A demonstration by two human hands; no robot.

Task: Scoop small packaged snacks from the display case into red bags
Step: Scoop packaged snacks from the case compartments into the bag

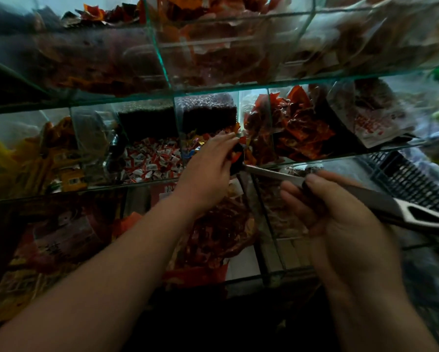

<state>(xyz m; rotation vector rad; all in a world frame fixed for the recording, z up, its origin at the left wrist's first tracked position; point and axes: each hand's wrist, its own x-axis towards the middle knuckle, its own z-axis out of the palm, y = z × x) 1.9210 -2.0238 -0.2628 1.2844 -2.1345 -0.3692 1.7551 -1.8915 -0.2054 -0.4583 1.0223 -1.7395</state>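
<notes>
Dim glass display case [160, 62], left hand [208, 166] half-covering blurred scoop [272, 174]

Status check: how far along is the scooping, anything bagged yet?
Done: nothing bagged shows; I can't make out a red bag. In hand: the right hand grips the scoop, its bowl at a middle-shelf bin, where the left hand touches snack packets. Left: lift the load and tip it into a bag.

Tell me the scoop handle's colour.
Handle: black with a silver end, head view.
</notes>
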